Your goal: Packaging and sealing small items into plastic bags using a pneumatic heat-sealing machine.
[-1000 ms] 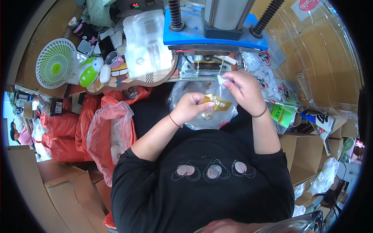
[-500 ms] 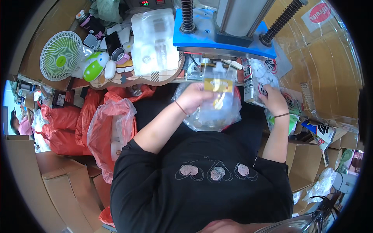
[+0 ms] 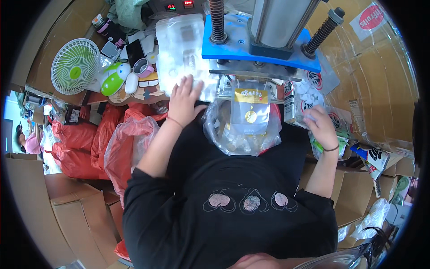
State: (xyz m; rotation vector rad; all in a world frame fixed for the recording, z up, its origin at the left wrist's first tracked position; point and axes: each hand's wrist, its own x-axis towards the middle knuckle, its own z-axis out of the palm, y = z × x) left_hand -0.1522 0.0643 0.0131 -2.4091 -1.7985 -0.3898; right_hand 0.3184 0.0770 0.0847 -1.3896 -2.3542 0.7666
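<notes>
My left hand has its fingers spread at the near end of a stack of translucent plastic pouches, fingertips over it. A clear pouch with a gold label hangs at the front of a blue press machine, its top edge beneath the press bar and nothing of mine holding it. Below lies a clear plastic bag with its contents blurred. My right hand is beside a pile of white packets or labels, fingers bent and pressed together; what they hold is hidden.
A green-and-white fan, a phone and a cup crowd the far left. Red plastic bags stand left of me. A cardboard wall rises at right, above open cartons.
My left hand has let go of the gold-labelled pouch, now under the press bar, and moved left to the pouch stack. The right hand has drawn slightly nearer from the white pile.
</notes>
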